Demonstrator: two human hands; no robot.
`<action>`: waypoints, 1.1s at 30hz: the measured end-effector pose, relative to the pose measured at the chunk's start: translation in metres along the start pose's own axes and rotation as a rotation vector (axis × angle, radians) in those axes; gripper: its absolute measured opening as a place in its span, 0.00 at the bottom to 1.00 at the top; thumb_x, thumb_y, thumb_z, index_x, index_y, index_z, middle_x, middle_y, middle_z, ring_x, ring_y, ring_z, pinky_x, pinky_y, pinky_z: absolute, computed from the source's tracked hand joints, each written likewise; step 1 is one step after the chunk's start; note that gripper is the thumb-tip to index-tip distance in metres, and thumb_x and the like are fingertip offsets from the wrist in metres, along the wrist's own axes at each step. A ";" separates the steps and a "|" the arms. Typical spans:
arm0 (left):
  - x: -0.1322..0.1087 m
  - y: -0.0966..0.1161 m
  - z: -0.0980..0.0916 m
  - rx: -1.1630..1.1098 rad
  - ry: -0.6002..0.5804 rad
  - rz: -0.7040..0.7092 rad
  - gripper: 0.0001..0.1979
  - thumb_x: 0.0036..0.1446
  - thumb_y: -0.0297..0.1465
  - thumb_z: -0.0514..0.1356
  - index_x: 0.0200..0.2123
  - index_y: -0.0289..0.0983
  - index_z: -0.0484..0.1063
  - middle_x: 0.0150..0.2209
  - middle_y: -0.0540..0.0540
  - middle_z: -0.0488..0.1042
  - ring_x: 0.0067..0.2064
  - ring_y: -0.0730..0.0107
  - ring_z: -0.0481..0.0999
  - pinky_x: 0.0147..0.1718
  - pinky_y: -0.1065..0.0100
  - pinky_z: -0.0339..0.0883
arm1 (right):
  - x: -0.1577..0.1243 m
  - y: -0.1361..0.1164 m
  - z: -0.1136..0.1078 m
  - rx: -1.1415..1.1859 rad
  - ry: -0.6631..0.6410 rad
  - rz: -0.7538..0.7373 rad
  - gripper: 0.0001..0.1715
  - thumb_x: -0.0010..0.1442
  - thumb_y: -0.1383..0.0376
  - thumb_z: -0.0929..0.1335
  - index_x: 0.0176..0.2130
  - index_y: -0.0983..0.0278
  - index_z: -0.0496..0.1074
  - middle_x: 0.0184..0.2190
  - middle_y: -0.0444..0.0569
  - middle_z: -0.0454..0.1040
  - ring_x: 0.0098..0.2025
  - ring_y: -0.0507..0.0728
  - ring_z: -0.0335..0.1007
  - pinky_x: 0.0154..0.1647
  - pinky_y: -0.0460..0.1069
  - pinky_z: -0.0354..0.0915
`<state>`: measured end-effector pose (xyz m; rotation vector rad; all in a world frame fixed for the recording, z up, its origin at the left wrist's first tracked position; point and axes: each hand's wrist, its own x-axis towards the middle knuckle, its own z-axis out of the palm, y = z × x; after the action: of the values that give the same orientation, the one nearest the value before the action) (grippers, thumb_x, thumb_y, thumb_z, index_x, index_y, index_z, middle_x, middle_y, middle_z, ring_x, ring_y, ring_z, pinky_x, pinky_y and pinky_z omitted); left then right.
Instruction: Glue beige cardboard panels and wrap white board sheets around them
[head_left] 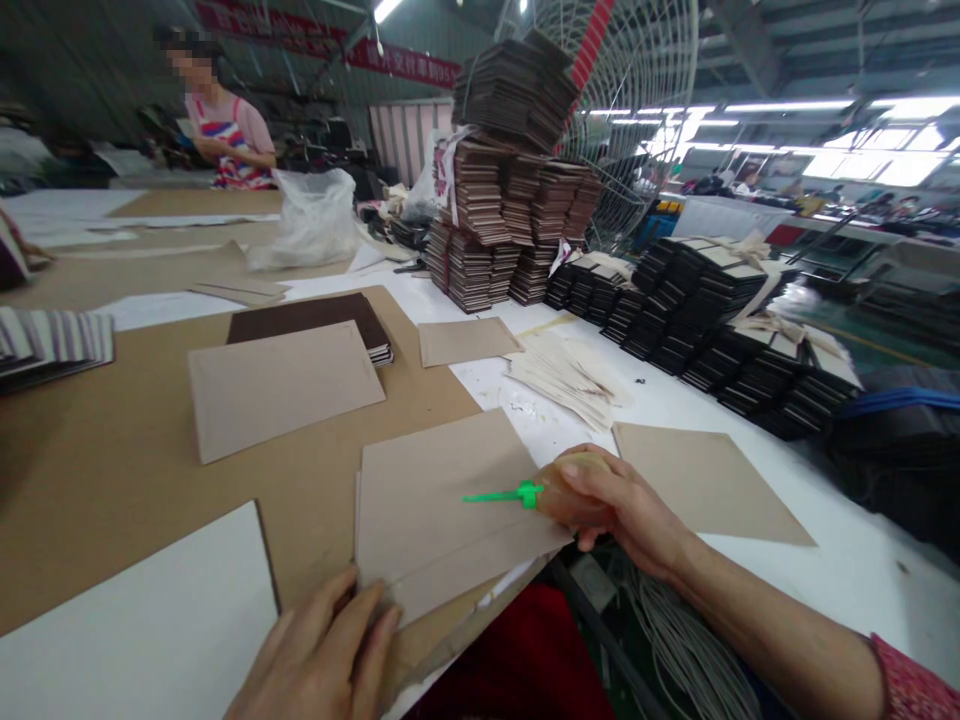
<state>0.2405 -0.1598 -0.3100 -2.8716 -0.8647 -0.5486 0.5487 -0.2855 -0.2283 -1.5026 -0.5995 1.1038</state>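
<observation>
A beige panel point(442, 500) lies before me at the table's front edge, with another sheet's edge showing beneath its left side. My left hand point(322, 640) rests on its near left corner, fingers extended and slightly bent. In my right hand point(619, 500) is an amber squeeze glue bottle point(570, 492) with a green nozzle point(502, 495). The nozzle points left over the panel; whether its tip touches the surface I cannot tell. A faint line runs across the panel near its lower edge. Right of the bottle lies another beige panel point(705, 480).
Further beige panels point(285, 385), a dark brown stack point(307, 320) and a white board point(150, 620) lie leftward. Cream strips point(570, 375) are piled centrally. Tall brown stacks point(480, 210) and black bundles point(697, 310) line the back, before a large fan point(637, 110). A co-worker point(229, 130) stands far left.
</observation>
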 end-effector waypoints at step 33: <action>-0.038 0.027 -0.050 -0.038 -0.041 -0.016 0.17 0.61 0.32 0.55 0.53 0.36 0.69 0.46 0.42 0.74 0.46 0.62 0.72 0.46 0.63 0.70 | -0.020 -0.027 0.019 -0.308 -0.041 -0.171 0.24 0.52 0.53 0.73 0.47 0.57 0.67 0.34 0.48 0.73 0.28 0.55 0.67 0.18 0.46 0.63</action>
<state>0.2106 -0.2110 -0.2769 -2.9217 -0.8942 -0.5152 0.5288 -0.2865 -0.1957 -1.6572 -0.9419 0.9421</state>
